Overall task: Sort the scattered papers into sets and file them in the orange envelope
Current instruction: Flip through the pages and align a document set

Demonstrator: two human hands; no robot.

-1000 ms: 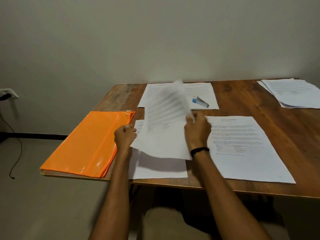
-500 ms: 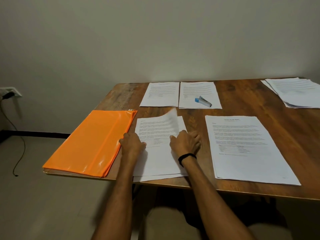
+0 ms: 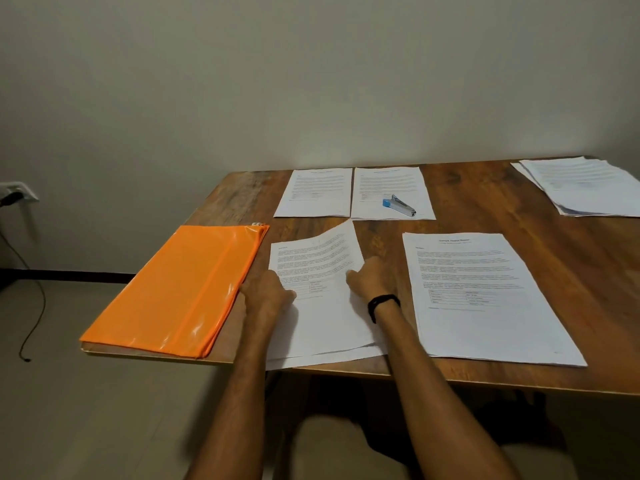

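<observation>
The orange envelope [image 3: 180, 289] lies flat at the table's left front corner. Just right of it is a stack of printed sheets [image 3: 325, 327]; its top sheet [image 3: 318, 258] lies with the far right corner curled up. My left hand [image 3: 268, 292] rests on the left edge of that sheet with bent fingers. My right hand [image 3: 367, 280] pinches the sheet's right edge. A second printed set [image 3: 485, 299] sits to the right. Two more sets, one on the left [image 3: 317, 192] and one on the right [image 3: 388, 181], lie side by side at the back.
A blue and silver stapler [image 3: 398, 205] lies on the back right set. A loose pile of papers [image 3: 585, 188] is at the far right corner of the wooden table [image 3: 485, 209]. A wall socket with a cable [image 3: 14, 197] is at the left, off the table.
A sheet that my hands held up in the air has come down onto the stack beside the envelope. Both hands have moved down with it and now lie at its edges.
</observation>
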